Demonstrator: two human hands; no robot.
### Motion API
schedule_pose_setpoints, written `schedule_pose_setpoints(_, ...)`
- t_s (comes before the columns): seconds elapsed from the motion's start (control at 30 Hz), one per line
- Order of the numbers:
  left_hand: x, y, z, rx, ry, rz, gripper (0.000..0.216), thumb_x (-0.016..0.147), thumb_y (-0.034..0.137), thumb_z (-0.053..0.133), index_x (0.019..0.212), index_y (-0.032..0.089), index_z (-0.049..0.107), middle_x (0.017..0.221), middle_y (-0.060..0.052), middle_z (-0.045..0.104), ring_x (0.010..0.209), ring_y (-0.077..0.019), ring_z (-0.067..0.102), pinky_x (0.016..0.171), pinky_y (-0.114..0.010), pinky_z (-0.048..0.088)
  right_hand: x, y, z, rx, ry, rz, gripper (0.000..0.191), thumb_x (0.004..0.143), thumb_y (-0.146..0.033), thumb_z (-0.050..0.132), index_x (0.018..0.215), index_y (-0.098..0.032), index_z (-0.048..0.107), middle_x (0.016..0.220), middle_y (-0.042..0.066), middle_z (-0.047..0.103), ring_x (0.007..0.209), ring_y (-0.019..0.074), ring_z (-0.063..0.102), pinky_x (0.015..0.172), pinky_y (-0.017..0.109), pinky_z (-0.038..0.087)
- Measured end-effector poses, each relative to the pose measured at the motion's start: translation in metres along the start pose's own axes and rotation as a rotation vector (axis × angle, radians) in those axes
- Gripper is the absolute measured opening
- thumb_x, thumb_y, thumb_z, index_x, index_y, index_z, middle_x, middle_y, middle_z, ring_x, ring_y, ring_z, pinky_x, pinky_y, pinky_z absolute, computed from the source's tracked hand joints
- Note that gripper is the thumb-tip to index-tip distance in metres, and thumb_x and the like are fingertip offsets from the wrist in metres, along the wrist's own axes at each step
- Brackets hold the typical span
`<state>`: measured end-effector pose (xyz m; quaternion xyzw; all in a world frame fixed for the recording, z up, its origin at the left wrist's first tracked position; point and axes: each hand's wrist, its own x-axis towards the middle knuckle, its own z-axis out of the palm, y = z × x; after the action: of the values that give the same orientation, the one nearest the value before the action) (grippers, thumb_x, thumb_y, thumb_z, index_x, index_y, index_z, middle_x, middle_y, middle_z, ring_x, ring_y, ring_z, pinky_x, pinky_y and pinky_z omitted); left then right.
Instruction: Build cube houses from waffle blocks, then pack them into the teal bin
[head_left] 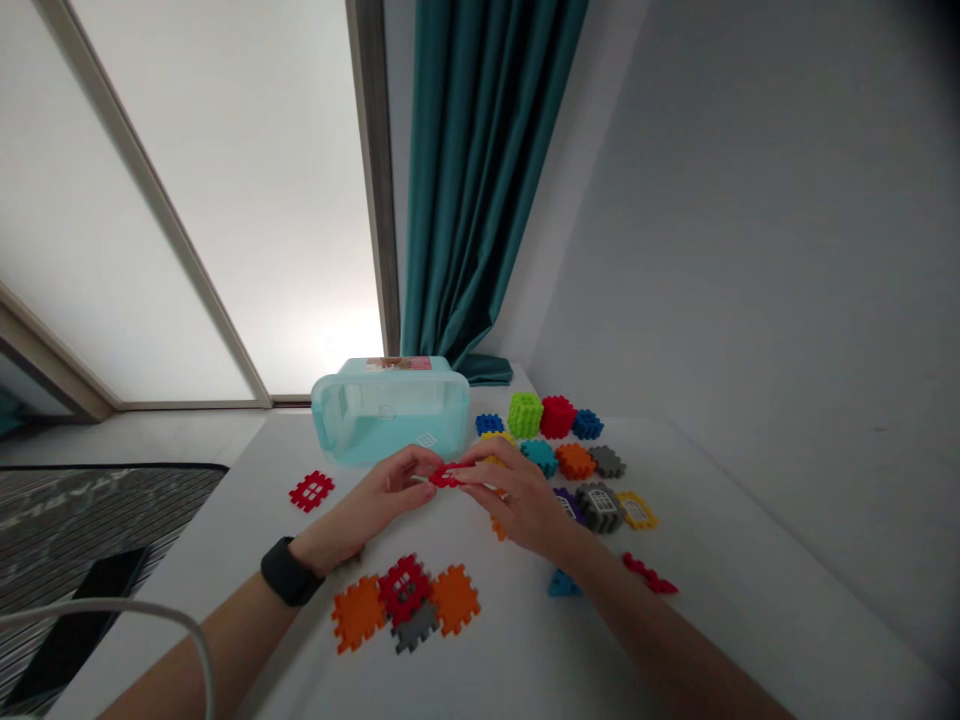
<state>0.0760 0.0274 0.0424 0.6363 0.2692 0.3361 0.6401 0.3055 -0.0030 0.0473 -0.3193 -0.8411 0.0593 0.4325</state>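
At the centre of the frame, a red piece is pinched from both sides by the fingers of the left hand and the right hand. It is held just above the tabletop, in front of a turquoise box. A flat cluster of orange, red and grey pieces is laid at lower centre. Coloured cubes are gathered right of the box.

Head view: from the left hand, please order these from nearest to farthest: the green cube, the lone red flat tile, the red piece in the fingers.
1. The red piece, pinched at the fingertips of the left hand.
2. The red flat tile, lying to its left.
3. The green cube, far back on the right.
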Motion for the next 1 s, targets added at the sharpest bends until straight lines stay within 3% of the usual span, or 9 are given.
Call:
schedule_pose_setpoints(0.1, 0.001, -0.002, -0.002, 0.133, 0.066, 0.112, 0.028, 0.088, 0.035, 0.07, 0.11, 0.022, 0.057, 0.11, -0.005, 0.062, 0.097, -0.0192, 0.061, 0.088, -0.035, 0.05, 0.0, 0.001, -0.002, -0.024, -0.016, 0.027, 0.017, 0.099, -0.021, 0.055, 0.11, -0.028, 0.066, 0.112, 0.008, 0.062, 0.105, 0.0204, 0.063, 0.091, 0.039, 0.056)
schedule_pose_setpoints(0.2, 0.0, -0.002, -0.003, 0.454, 0.167, 0.306, 0.027, 0.088, 0.03, 0.07, 0.111, 0.023, 0.057, 0.111, -0.006, 0.061, 0.105, -0.0212, 0.06, 0.096, -0.039, 0.048, 0.0, 0.003, -0.004, -0.02, -0.047, 0.073, 0.017, 0.096, -0.023, 0.06, 0.112, -0.026, 0.064, 0.121, 0.01, 0.059, 0.114, 0.0225, 0.061, 0.098, 0.042, 0.053)
schedule_pose_setpoints(0.3, -0.004, -0.004, -0.002, 0.715, 0.215, 0.46, 0.023, 0.09, 0.026, 0.067, 0.111, 0.024, 0.057, 0.116, -0.008, 0.06, 0.111, -0.023, 0.058, 0.098, -0.04, 0.048, 0.0, 0.005, -0.004, 0.01, -0.091, 0.121, 0.034, 0.091, -0.027, 0.067, 0.123, -0.024, 0.057, 0.132, 0.013, 0.055, 0.125, 0.0255, 0.056, 0.105, 0.045, 0.05)
schedule_pose_setpoints(0.4, -0.007, -0.008, 0.001, 0.835, 0.218, 0.555, 0.023, 0.091, 0.025, 0.067, 0.111, 0.024, 0.056, 0.12, -0.009, 0.061, 0.113, -0.0241, 0.059, 0.098, -0.041, 0.049, -0.001, 0.006, -0.002, 0.006, -0.111, 0.138, 0.044, 0.089, -0.03, 0.069, 0.129, -0.024, 0.051, 0.132, 0.013, 0.058, 0.125, 0.0268, 0.056, 0.106, 0.047, 0.049)
schedule_pose_setpoints(0.67, -0.008, -0.011, 0.002, 0.918, 0.223, 0.574, 0.024, 0.091, 0.028, 0.066, 0.111, 0.024, 0.055, 0.116, -0.009, 0.064, 0.111, -0.0248, 0.06, 0.096, -0.04, 0.049, -0.002, 0.003, -0.003, -0.093, -0.118, 0.09, 0.046, 0.09, -0.033, 0.068, 0.132, -0.024, 0.05, 0.127, 0.013, 0.064, 0.12, 0.0288, 0.06, 0.104, 0.05, 0.049)
schedule_pose_setpoints(0.83, -0.006, -0.013, 0.001, 0.962, 0.26, 0.533, 0.04, 0.089, 0.03, 0.068, 0.124, 0.023, 0.052, 0.117, -0.01, 0.063, 0.111, -0.0263, 0.058, 0.096, -0.042, 0.049, -0.002, 0.003, -0.003, -0.138, -0.097, 0.066, 0.042, 0.091, -0.032, 0.066, 0.13, -0.024, 0.053, 0.125, 0.012, 0.066, 0.118, 0.0291, 0.061, 0.104, 0.051, 0.049)
schedule_pose_setpoints(1.0, -0.004, -0.016, -0.001, 1.016, 0.292, 0.528, 0.042, 0.086, 0.032, 0.07, 0.125, 0.022, 0.056, 0.123, -0.012, 0.059, 0.114, -0.0277, 0.056, 0.098, -0.043, 0.048, -0.001, 0.002, -0.004, -0.146, -0.075, 0.022, 0.042, 0.091, -0.033, 0.068, 0.129, -0.024, 0.053, 0.123, 0.011, 0.068, 0.116, 0.0276, 0.063, 0.103, 0.05, 0.049)
